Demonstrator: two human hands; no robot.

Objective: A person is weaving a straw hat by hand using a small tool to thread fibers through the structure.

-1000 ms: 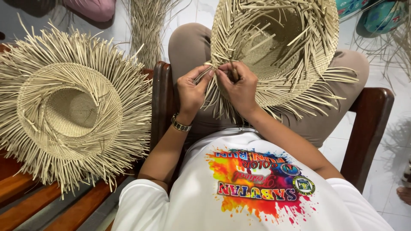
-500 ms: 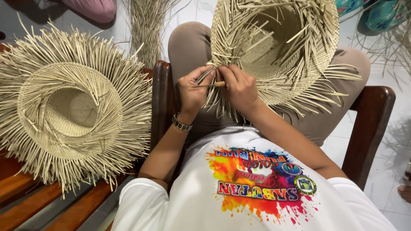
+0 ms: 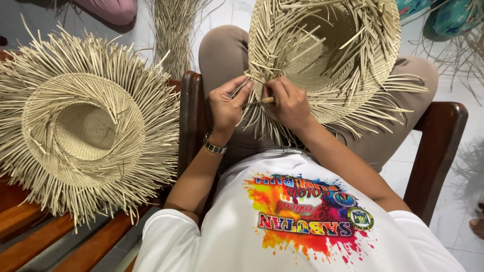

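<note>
Shirt: your white printed T-shirt [image 3: 302, 221] fills the lower frame, since the camera looks straight down your chest.
Left wrist: a metal watch band [image 3: 214, 146] sits just below the hand, clear of the straw.
Left hand: your left hand [image 3: 227, 106] pinches a few loose straw strands [image 3: 241, 86] between thumb and fingertips, drawing them aside so they stay apart from the rest of the fringe.
Right hand: your right hand [image 3: 288, 103] is curled shut on a small wooden-handled tool [image 3: 263, 100], its tip pointing toward the left fingers, right at the strands being held.
Unfinished hat: the woven straw hat [image 3: 322, 55] rests on your lap, opening turned up toward you, so the brim edge lies under both hands; its loose ends splay outward over your thighs.
Seat: the dark wooden chair arms [image 3: 438, 146] flank your legs on both sides.
Second hat: another fringed straw hat [image 3: 85, 131] lies crown-down on the wooden bench [image 3: 30, 242] to your left, well apart from your hands.
Beyond: a bundle of raw straw [image 3: 174, 30] lies on the pale floor beyond your knees.
</note>
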